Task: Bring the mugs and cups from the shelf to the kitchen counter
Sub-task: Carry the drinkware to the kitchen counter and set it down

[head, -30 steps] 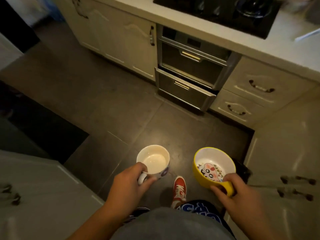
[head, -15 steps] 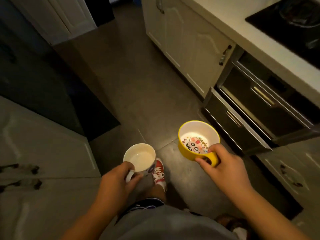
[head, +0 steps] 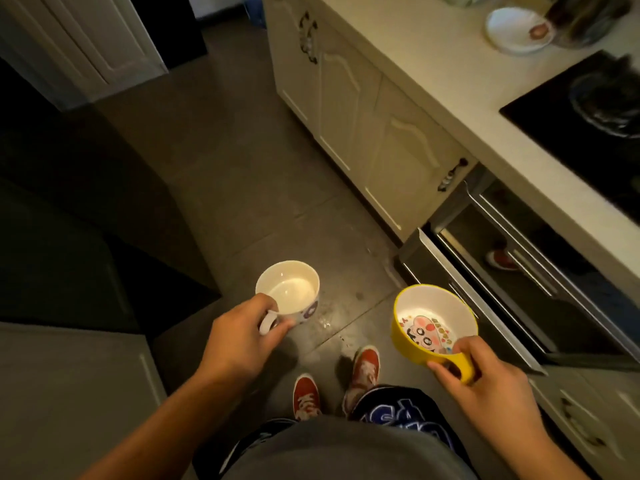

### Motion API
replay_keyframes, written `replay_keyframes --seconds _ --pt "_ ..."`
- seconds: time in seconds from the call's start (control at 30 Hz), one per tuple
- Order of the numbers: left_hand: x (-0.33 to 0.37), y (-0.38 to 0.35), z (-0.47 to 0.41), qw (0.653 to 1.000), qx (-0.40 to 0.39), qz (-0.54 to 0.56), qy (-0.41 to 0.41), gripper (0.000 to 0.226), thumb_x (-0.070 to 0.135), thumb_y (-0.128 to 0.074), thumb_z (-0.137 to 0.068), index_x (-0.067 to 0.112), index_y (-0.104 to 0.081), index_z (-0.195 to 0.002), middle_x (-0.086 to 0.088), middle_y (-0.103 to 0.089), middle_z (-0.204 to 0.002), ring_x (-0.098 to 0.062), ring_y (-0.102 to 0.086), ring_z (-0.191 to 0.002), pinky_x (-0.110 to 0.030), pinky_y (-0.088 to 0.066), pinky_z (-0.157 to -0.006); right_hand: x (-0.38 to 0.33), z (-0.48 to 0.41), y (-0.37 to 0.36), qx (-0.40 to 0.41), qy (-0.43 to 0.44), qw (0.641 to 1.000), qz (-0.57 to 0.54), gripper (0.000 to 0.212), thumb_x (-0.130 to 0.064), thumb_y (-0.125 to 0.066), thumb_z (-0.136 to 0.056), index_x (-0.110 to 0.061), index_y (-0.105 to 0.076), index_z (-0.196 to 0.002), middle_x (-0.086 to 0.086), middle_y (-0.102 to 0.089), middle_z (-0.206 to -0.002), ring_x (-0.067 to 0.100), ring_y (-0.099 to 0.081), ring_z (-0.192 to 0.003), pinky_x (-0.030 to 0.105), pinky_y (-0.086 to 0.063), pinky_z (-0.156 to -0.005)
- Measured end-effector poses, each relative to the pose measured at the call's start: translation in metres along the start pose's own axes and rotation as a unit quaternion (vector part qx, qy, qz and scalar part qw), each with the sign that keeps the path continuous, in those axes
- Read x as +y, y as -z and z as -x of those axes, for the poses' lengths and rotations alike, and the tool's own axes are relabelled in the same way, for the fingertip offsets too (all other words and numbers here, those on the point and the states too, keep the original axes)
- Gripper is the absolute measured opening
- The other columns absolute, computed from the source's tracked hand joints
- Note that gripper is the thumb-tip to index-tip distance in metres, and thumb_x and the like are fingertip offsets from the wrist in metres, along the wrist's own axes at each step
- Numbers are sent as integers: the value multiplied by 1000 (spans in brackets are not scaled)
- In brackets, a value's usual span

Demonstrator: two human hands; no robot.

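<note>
Counter (head: 433, 81) edge lies right of both hands: right hand (head: 491, 382), nearer, grips yellow mug (head: 415, 344); left hand (head: 239, 341) grips white mug (head: 294, 289).

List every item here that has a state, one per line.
White mug: upright, empty, held by left hand.
Yellow mug: upright, empty, held by right hand.
Cabinet doors: shut.
Bottom drawer: slightly open.
White bowl: on counter.
</note>
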State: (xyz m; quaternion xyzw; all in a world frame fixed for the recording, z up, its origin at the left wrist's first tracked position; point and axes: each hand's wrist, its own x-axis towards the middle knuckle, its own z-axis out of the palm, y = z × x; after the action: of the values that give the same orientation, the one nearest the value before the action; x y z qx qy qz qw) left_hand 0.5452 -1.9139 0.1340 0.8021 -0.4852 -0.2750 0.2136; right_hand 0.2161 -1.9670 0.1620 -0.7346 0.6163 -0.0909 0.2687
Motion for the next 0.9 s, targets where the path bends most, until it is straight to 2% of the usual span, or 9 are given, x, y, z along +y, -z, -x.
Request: replay_keyframes --seconds 0.07,0.17,0.23,0.33,0.47,0.53,0.6,0.77,0.9 --pt "13 -4 -32 1000 -5 -4 -15 26 43 -74 -78 40 -50 -88 15 -63 -90 -6 -60 -78 -21 -54 -67 6 -25 7 0 -13 1000 5 34 -56 -69 -66 -42 -43 -84 -25 -52 -56 -6 -56 -50 5 -40 -40" --pt "35 -11 -82 995 21 -41 -87 26 35 -80 -74 31 -59 -89 5 -71 -85 -11 -66 -72 -16 -52 -61 14 -70 14 0 -14 1000 5 32 -61 -62 -65 -42 -44 -83 -28 -51 -55 -9 -54 -47 4 -35 -38" --pt "51 -18 -120 996 20 -46 -79 27 37 -80 -73 27 -61 -89 6 -69 -82 -13 -66 -70 -16 -51 -59 23 -111 17 -5 -19 1000 1 32 -59 -68 -66 -41 -46 -81 -26 -53 -56 -7 -55 -50 6 -34 -38" --pt "69 -20 -164 999 13 -17 -31 30 60 -60 -70 38 -55 -90 18 -57 -87 -4 -61 -71 -10 -46 -61 26 -179 22 -23 -21 999 12 41 -47 -81 -63 -42 -43 -76 -23 -56 -55 -2 -56 -49 7 -35 -43" --pt "80 -5 -201 1000 30 1 -8 26 68 -50 -70 48 -49 -88 29 -56 -79 9 -60 -72 -8 -47 -52 6 -268 32 -56 17 998 11 41 -44 -83 -63 -46 -43 -74 -24 -51 -55 -3 -54 -51 10 -37 -45" --pt "80 6 -214 999 41 2 15 19 62 -57 -73 55 -48 -88 33 -54 -80 16 -58 -82 -5 -45 -50 -14 -313 36 -79 37 996 4 33 -50 -77 -66 -46 -46 -76 -25 -53 -60 -3 -55 -58 15 -44 -47" --pt "76 19 -225 997 57 8 49 26 49 -69 -75 56 -48 -88 33 -52 -82 12 -59 -77 -7 -47 -52 -41 -354 36 -85 73 994 -8 34 -47 -78 -67 -40 -48 -83 -16 -64 -68 13 -65 -65 28 -53 -54" --pt "53 50 -259 990 104 5 100 35 33 -77 -76 49 -48 -88 21 -58 -89 1 -60 -74 -15 -52 -61 -116 -446 17 -64 203 977 -10 32 -33 -84 -66 -27 -57 -83 -2 -72 -74 25 -69 -64 15 -41 -46" --pt "22 77 -304 985 118 20 122 32 27 -79 -75 40 -52 -88 18 -60 -87 0 -61 -73 -12 -49 -58 -180 -509 -16 -51 239 970 -9 35 -32 -86 -64 -19 -59 -83 5 -72 -71 32 -68 -62 27 -46 -49"
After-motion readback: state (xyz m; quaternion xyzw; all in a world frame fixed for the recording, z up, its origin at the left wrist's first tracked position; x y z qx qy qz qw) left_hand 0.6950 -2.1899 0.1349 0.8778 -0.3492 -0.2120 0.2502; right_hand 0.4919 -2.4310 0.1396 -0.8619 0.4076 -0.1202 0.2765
